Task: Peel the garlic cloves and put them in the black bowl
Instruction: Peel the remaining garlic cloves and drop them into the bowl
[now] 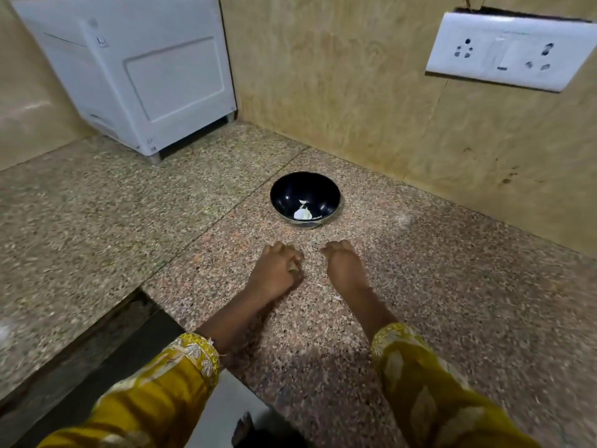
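Note:
The black bowl [305, 198] stands on the speckled stone counter near the back wall, with a few white garlic pieces [302, 213] in its bottom. My left hand [277, 270] rests on the counter just in front of the bowl, its fingers curled into a fist, and nothing shows in it. My right hand [342, 263] lies beside it, a short gap apart, back facing up. Its fingers bend down out of sight, so whether it holds anything is hidden. No loose garlic cloves show on the counter.
A white appliance [135, 76] stands at the back left corner. A white socket plate [510, 50] hangs on the wooden wall at the right. The counter [452, 286] has a step-down edge and a gap at the lower left [129, 334].

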